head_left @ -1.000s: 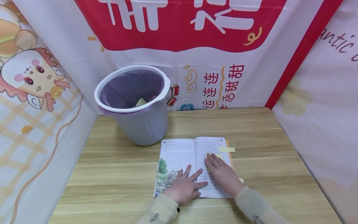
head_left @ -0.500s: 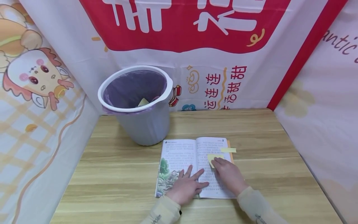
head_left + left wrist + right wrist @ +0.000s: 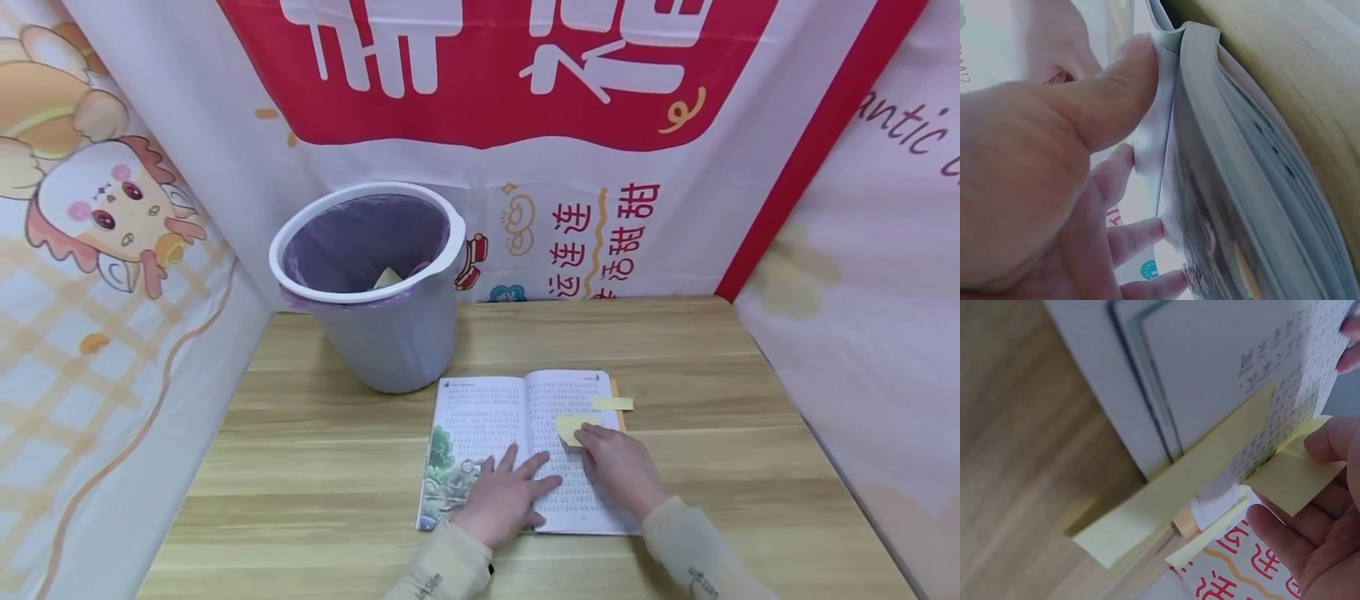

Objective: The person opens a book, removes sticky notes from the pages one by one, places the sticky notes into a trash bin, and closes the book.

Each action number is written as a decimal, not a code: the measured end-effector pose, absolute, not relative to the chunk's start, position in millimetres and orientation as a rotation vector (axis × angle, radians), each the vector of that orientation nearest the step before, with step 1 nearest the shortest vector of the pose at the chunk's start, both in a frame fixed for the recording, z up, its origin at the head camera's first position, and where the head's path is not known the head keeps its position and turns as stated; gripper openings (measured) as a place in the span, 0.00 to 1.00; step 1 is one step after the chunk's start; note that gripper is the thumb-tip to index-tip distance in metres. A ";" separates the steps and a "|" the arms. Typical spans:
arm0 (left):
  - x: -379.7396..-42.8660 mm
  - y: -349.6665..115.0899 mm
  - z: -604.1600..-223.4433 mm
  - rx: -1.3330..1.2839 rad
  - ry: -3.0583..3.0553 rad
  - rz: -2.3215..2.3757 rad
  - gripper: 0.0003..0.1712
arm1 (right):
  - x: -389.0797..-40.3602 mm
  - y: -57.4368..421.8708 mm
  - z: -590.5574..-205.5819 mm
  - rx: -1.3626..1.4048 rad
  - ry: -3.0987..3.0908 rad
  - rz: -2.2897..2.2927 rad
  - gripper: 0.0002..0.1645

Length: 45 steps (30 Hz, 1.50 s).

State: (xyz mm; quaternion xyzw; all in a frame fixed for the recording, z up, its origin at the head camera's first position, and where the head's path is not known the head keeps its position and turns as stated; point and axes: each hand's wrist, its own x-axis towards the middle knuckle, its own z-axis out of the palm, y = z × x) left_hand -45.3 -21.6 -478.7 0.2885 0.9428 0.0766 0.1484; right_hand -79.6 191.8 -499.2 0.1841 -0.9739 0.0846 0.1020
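Note:
An open book (image 3: 483, 402) lies on the wooden table, with printed text and a picture of green trees on its left page. My left hand (image 3: 498, 500) rests across the middle of it, fingers spread, and in the left wrist view its fingertips press the page. On the right page is a yellow sticky note (image 3: 570, 429). My right hand (image 3: 621, 468) pinches the note's lower right corner between thumb and fingers. The right wrist view shows this note (image 3: 1291, 478) bent up from the page, its upper part still against the paper.
Another yellow sticky strip (image 3: 613, 403) juts out past the book's right edge. A grey bin (image 3: 390, 342) with a purple liner stands behind the book to the left, a pale yellow piece inside. Printed cloths (image 3: 487, 154) hang around the table (image 3: 337, 467).
The right hand's fingers lay flat over the sticky note; they have drawn back to the right and now pinch its lower corner, which has come up. The left hand stays spread on the book.

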 end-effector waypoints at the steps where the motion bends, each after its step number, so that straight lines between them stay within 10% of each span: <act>1: -46.1 -20.6 -480.1 0.815 2.715 0.220 0.39 | -80.3 192.3 -498.9 0.540 -2.876 0.253 0.16; 45: -60.3 -16.3 -473.9 0.741 2.630 0.194 0.46 | -112.4 221.2 -464.2 0.515 -2.973 0.540 0.11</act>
